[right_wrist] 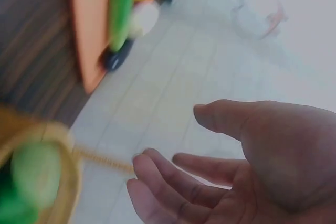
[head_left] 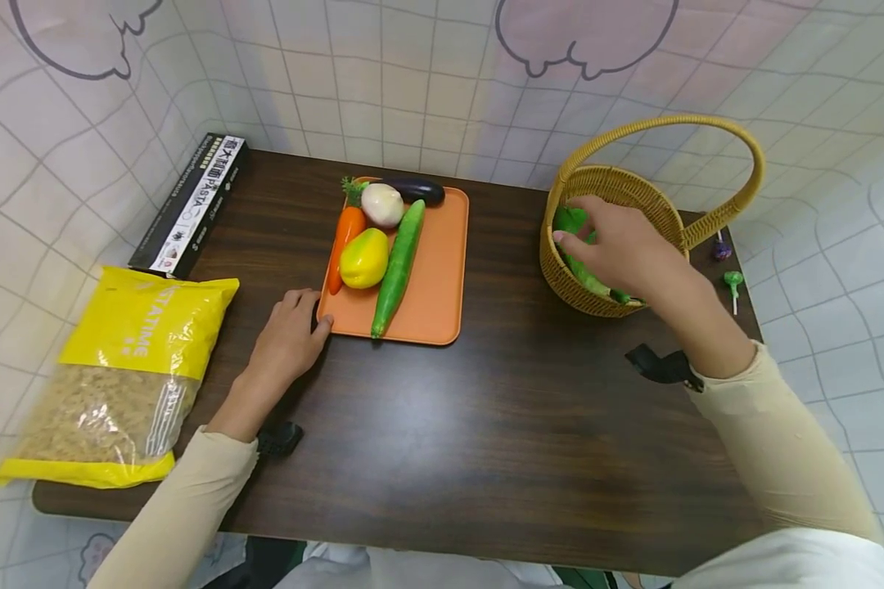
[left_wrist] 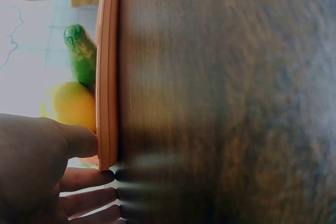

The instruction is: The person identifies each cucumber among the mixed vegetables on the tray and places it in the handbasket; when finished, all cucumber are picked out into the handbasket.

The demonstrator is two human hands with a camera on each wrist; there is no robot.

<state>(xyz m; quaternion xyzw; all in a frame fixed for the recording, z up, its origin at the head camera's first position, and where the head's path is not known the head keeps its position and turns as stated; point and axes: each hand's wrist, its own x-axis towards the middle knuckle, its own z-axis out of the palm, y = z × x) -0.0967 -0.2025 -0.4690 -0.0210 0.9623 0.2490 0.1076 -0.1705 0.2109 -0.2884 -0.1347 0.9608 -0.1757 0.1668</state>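
Observation:
An orange tray (head_left: 442, 270) lies on the table, and my left hand (head_left: 286, 339) holds its near left corner. In the left wrist view the thumb (left_wrist: 81, 141) lies against the rim, with the other fingers just outside. The tray carries a carrot (head_left: 345, 237), a yellow pepper (head_left: 364, 258), a white turnip-like vegetable (head_left: 381, 204), an eggplant (head_left: 421, 191) and a cucumber (head_left: 400, 270). Over the wicker basket (head_left: 597, 304) hovers my right hand (head_left: 626, 245), fingers loosely bent and apart, nothing between them. Green vegetables (head_left: 570, 219) lie inside, partly hidden by the hand.
At the left are a yellow pasta bag (head_left: 133, 352) and a black pasta box (head_left: 191, 204). The basket's tall handle (head_left: 751, 164) arches up behind my right hand. A green lollipop (head_left: 733, 282) and a purple one (head_left: 721, 247) lie by the table's right edge.

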